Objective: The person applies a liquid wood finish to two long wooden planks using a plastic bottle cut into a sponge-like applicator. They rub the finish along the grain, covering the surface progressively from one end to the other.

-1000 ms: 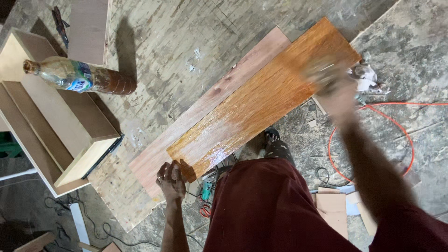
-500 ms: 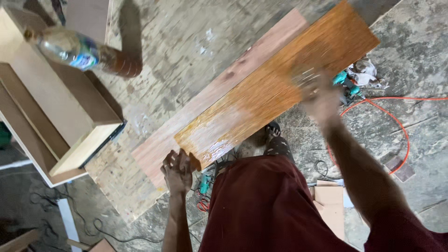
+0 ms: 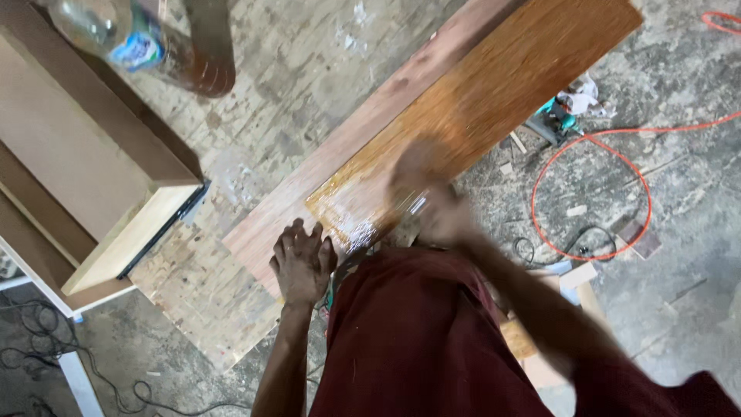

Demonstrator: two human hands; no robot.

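Glossy orange board point(image 3: 494, 100) lies under right hand point(image 3: 421, 193), beside left hand point(image 3: 301, 262).

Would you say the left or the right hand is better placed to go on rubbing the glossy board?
Right, probably: the right hand is already on the glossy board, while the left hand rests at its near end.

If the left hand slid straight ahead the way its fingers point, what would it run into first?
The left hand lies flat on the paler board, fingers pointing up and away from the person. Straight ahead it would probably meet the near corner of the glossy orange-brown board lying on top, though depth is hard to judge.
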